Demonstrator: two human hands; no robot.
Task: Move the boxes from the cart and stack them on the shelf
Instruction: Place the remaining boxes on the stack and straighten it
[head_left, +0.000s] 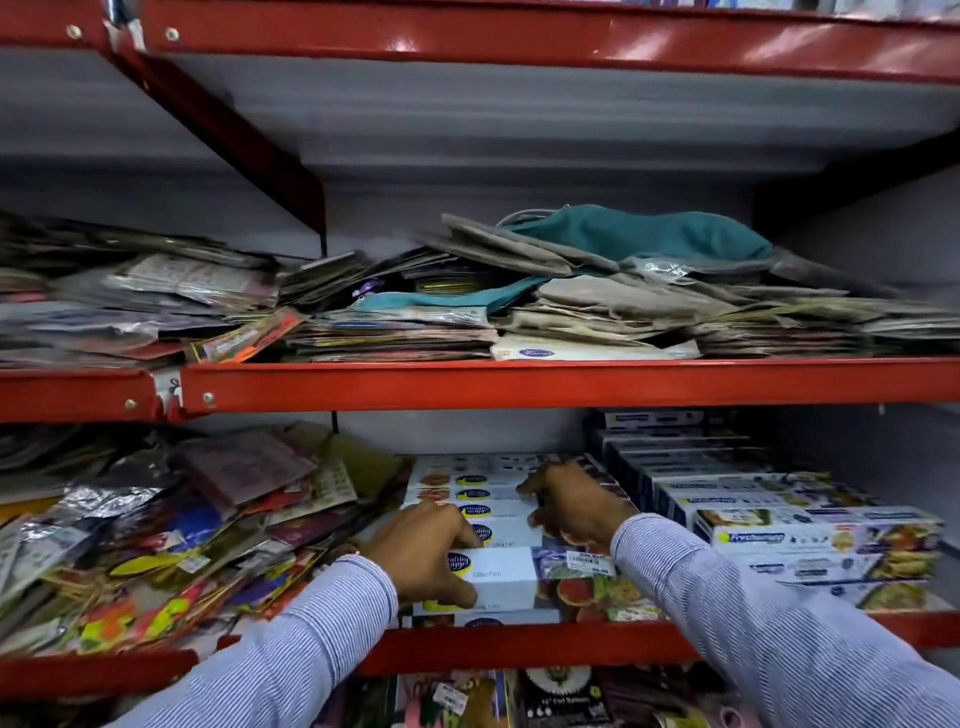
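Two hands, left hand (423, 553) and right hand (574, 506), clasp the light, rigid front box (511, 577); grip its ends.

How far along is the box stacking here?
Done: several white boxes already sit stacked on the lower shelf. In hand: left hand and right hand are settling the front box. Left: unknown, since the cart is out of view.
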